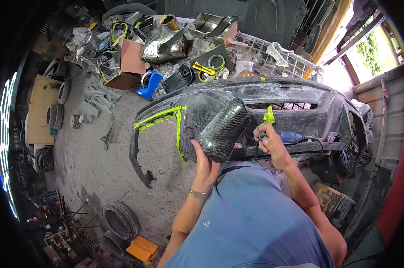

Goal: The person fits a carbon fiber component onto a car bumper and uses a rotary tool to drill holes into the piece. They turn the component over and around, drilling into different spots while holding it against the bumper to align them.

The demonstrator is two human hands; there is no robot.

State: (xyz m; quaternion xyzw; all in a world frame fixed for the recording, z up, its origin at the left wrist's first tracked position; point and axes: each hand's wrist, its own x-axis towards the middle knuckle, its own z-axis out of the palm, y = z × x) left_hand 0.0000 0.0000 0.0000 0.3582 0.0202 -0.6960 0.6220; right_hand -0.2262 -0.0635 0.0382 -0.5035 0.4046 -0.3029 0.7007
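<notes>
My left hand (205, 167) holds a glossy black carbon-patterned shell (224, 131) from below, its thumb along the near left edge. The shell tilts up to the right over a dark, dusty car bumper (197, 100). To the right of the shell, the fingers of my right hand (270, 142) are closed round a small dark piece that I cannot make out fully. Just beyond that hand a blue rotary tool (290, 137) with a black cord rests on the bumper. Yellow-green tape (179, 129) lines the bumper's left opening, and another scrap of tape (269, 115) sticks up near its middle.
Behind the bumper stands a cluttered bench with a blue tape dispenser (150, 85), a yellow cutter (203, 68), a cardboard box (129, 64) and a wire rack (282, 56). Tyres (121, 219) and an orange piece (142, 248) lie at lower left. Black bags (331, 166) are at right.
</notes>
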